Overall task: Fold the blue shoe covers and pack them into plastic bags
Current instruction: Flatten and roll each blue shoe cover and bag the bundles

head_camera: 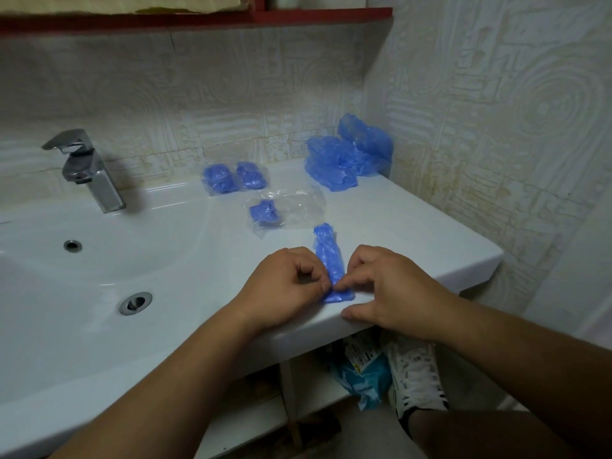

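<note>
A blue shoe cover [328, 256], folded into a narrow strip, lies on the white counter [414, 233] near its front edge. My left hand [284, 286] and my right hand [384, 286] both pinch its near end with fingertips. A clear plastic bag [291, 207] behind it holds one folded blue cover [265, 212]. Farther back lie two packed bags [233, 177] of blue covers. A loose pile of unfolded blue covers [347, 154] sits in the back right corner.
A basin with a drain [135, 303] and a chrome tap [89, 167] fill the left side. Tiled walls close in at the back and right. Under the counter are a white sneaker [414, 376] and a blue packet [364, 376].
</note>
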Action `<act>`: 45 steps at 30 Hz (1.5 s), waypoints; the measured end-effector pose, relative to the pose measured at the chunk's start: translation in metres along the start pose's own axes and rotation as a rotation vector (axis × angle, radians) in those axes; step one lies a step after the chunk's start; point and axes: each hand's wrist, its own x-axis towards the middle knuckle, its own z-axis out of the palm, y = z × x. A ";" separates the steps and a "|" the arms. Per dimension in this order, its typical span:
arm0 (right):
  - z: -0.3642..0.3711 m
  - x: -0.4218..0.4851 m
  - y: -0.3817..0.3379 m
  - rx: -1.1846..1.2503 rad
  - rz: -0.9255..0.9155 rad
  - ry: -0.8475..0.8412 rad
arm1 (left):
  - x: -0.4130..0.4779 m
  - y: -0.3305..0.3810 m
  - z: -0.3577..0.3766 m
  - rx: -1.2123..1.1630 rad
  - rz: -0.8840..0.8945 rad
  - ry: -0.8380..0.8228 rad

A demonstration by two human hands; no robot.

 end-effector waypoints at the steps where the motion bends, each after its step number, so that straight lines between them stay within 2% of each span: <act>1: 0.000 -0.001 0.000 0.003 -0.014 0.010 | -0.002 0.001 -0.001 -0.042 0.001 -0.018; 5: 0.002 -0.002 -0.002 0.092 -0.043 0.017 | -0.004 0.002 -0.005 -0.108 0.038 -0.079; 9: 0.003 0.001 -0.004 0.188 0.077 0.061 | -0.004 0.002 -0.004 -0.109 0.001 -0.040; 15: 0.012 0.007 -0.006 0.146 0.171 0.189 | -0.002 0.000 0.001 -0.029 -0.010 0.048; 18: 0.013 0.007 -0.007 0.138 0.133 0.238 | 0.000 -0.001 0.002 0.002 -0.017 0.055; 21: 0.010 0.005 -0.006 0.078 0.009 0.154 | 0.001 -0.003 0.003 0.031 -0.014 0.054; 26: 0.005 0.003 -0.006 0.031 0.004 0.026 | 0.001 -0.004 0.003 0.099 -0.005 0.055; 31: 0.003 0.002 -0.008 0.009 -0.008 0.015 | 0.000 -0.002 0.002 0.145 0.038 0.035; 39: 0.004 -0.003 -0.008 0.105 -0.048 0.028 | -0.018 0.004 -0.002 0.024 0.058 -0.066; 45: 0.006 0.000 -0.008 0.248 0.114 0.087 | -0.018 0.008 0.005 0.047 -0.057 0.087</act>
